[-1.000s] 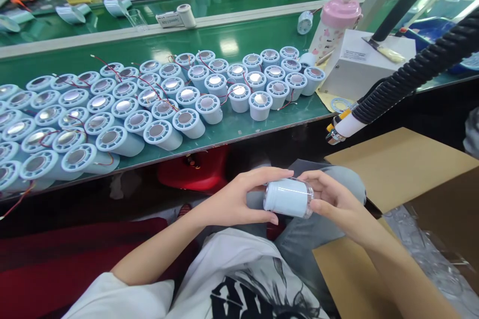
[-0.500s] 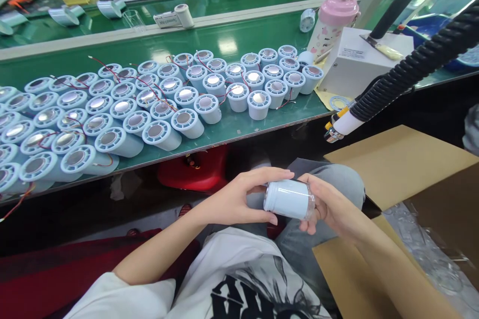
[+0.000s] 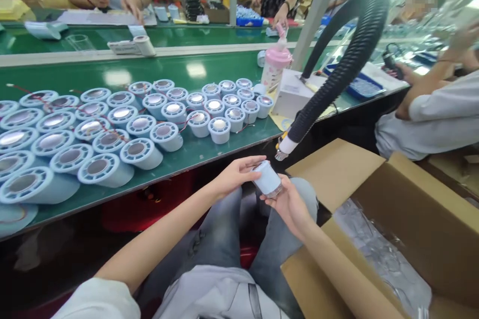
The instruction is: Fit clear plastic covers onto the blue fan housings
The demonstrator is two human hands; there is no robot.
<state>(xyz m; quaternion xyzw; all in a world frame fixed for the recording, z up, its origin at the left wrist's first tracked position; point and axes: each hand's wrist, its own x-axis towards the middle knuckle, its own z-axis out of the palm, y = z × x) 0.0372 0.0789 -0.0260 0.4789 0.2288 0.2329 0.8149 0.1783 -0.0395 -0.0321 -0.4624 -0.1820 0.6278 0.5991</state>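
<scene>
Room: factory line with a long green table (image 3: 224, 67) running across the view, other people seated behind it and one person in a white sleeve (image 3: 434, 114) to the right of it.
Table load: rows of pale blue round housings (image 3: 142, 119) with shiny centres stood and lay on the near part of the table, thin red wires trailing among them.
Beside the housings: a pink-lidded bottle (image 3: 275, 65) stood just to the right of the rows, next to a white box (image 3: 295, 99).
Hose: a black ribbed hose (image 3: 337, 70) arched down over the table's right end, its white tip (image 3: 286, 147) hanging just above the held part.
Held part: a pale blue cylinder (image 3: 266, 178) lay tilted over the person's lap, below the table edge.
Left hand (image 3: 235, 174): fingers curled round the cylinder's upper end, thumb underneath, gripping it.
Right hand (image 3: 286, 204): palm up beneath the cylinder's clear lower end, fingers partly closed on it.
Box: an open cardboard carton (image 3: 374, 194) sat to the right of the lap, clear plastic bags (image 3: 377, 249) inside.
</scene>
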